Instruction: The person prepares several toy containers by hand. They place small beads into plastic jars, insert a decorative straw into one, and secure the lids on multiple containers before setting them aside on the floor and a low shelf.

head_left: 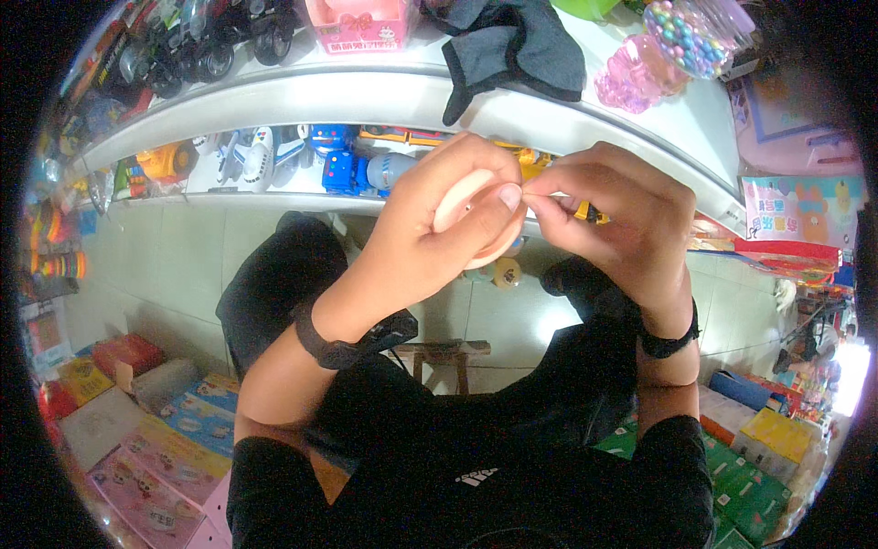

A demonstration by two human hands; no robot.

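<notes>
My left hand [456,213] is wrapped around a pale, round, disc-shaped thing [458,197], its thumb lying across the face. A small metallic dot shows on that face, and part of the disc is hidden behind the fingers. Close by on the right, my right hand [617,213] pinches thumb and forefinger together beside the left thumb tip. What sits in this pinch is too small to make out. Both hands are raised above my lap, in front of the shelf edge [329,92].
On the upper shelf lie a grey cloth with black trim [542,48], a pink box [357,27] and a jar of beads [693,41]. Toy vehicles, including a white toy airplane [260,159], fill the lower shelf. A wooden stool [446,348] stands below; boxes [151,473] flank me.
</notes>
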